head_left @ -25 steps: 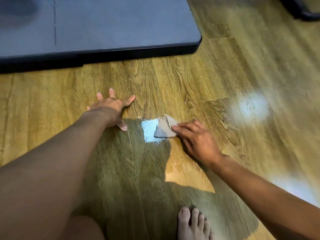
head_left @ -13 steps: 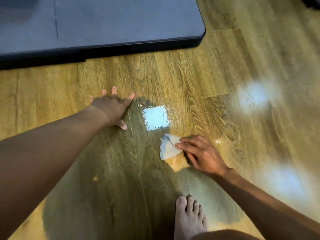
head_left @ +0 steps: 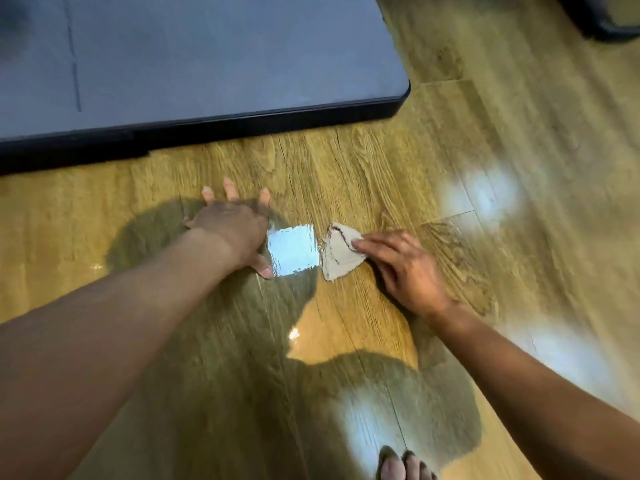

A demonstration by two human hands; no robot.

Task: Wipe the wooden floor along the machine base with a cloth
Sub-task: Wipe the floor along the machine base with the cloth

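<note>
A small folded beige cloth (head_left: pixel 337 254) lies on the wooden floor (head_left: pixel 346 174), in front of the dark grey machine base (head_left: pixel 207 64). My right hand (head_left: pixel 405 268) presses its extended fingers onto the cloth's right edge. My left hand (head_left: pixel 232 233) rests flat on the floor with fingers spread, left of the cloth and holding nothing. A bright square reflection (head_left: pixel 292 251) shines on the floor between the two hands. The base's black front edge runs roughly a hand's length beyond both hands.
My bare foot (head_left: pixel 401 465) shows at the bottom edge. A dark object (head_left: pixel 602 19) sits at the top right corner. Open floor stretches to the right of the base's rounded corner. My shadow covers the floor in front of me.
My right hand drew the cloth toward me, then pushed it back away, and it now lies beside the reflection. My left hand has stayed planted on the floor.
</note>
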